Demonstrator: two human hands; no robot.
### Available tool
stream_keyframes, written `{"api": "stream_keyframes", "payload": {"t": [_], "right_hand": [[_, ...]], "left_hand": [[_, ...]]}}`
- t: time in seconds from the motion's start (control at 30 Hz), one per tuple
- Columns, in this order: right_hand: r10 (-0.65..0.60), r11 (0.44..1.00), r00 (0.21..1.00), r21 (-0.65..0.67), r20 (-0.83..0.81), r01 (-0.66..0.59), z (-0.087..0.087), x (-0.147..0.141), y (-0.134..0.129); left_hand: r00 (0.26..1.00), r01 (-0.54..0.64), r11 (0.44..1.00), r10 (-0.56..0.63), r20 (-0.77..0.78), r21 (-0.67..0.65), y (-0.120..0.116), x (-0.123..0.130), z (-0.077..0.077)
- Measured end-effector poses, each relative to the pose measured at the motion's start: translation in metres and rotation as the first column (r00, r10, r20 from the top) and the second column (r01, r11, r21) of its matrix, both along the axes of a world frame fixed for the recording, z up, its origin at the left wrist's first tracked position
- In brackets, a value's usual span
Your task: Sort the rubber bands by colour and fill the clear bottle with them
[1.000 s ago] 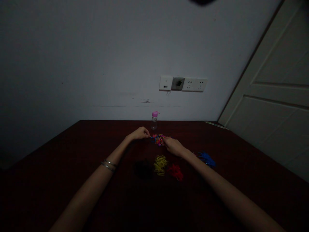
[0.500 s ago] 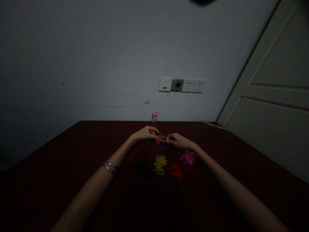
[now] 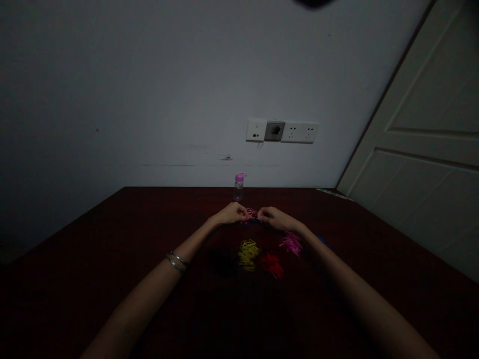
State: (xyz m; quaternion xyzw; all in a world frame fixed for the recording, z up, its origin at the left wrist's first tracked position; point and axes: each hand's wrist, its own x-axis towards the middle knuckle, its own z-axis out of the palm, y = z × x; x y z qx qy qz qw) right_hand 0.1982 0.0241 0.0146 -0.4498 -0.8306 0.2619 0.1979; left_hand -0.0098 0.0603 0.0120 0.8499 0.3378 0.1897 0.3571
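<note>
My left hand (image 3: 234, 213) is closed in a pinch at the left side of a small heap of mixed coloured rubber bands (image 3: 253, 214), with pink strands at its fingertips. From the other side, my right hand (image 3: 272, 217) reaches the same heap, thumb and fingers pressed together; what lies between them is too small to make out. Nearer to me are sorted piles: yellow rubber bands (image 3: 248, 255), red ones (image 3: 272, 265) and pink ones (image 3: 291, 243). A dark pile (image 3: 223, 261) left of the yellow one barely shows. Blue strands (image 3: 324, 242) peek out behind my right forearm.
A clear bottle with a pink lid (image 3: 239, 187) stands beyond the heap on the dark red table (image 3: 179, 209). Behind it rises a pale wall with sockets (image 3: 299, 132). A panelled door (image 3: 422, 134) is at right. A flat strip (image 3: 334, 194) lies at the far right edge.
My left hand has moved slightly nearer and to the right, and its fingers have closed at the heap. More of the bottle shows. My right hand has hardly moved.
</note>
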Motion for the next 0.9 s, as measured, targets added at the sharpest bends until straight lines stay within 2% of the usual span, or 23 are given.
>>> {"api": "stream_keyframes", "payload": {"t": [0.17, 0.27, 0.43, 0.6, 0.73, 0.9], "right_hand": [[-0.012, 1.0, 0.999, -0.008, -0.039, 0.011, 0.0, 0.0, -0.001], [0.048, 0.999, 0.998, 0.006, -0.027, -0.048, 0.007, -0.012, -0.01], [0.167, 0.984, 0.983, 0.043, 0.071, -0.171, 0.015, -0.054, -0.036], [0.282, 0.94, 0.952, 0.164, 0.115, -0.299, 0.008, -0.099, -0.057], [0.328, 0.915, 0.93, 0.189, 0.165, -0.356, 0.001, -0.116, -0.064], [0.32, 0.923, 0.935, 0.172, 0.151, -0.343, -0.002, -0.115, -0.063]], "left_hand": [[0.999, -0.028, 0.999, 0.029, -0.027, 0.033, 0.008, -0.004, -0.005], [0.999, -0.035, 0.999, 0.036, -0.025, 0.036, 0.014, -0.013, 0.001], [0.991, -0.13, 0.991, 0.13, 0.004, 0.028, 0.029, -0.036, 0.014], [0.981, -0.192, 0.981, 0.192, 0.003, -0.005, 0.035, -0.047, 0.01], [0.984, -0.175, 0.984, 0.174, -0.046, -0.015, 0.031, -0.043, 0.007], [0.993, -0.097, 0.995, 0.097, -0.069, -0.004, 0.029, -0.04, 0.007]]}}
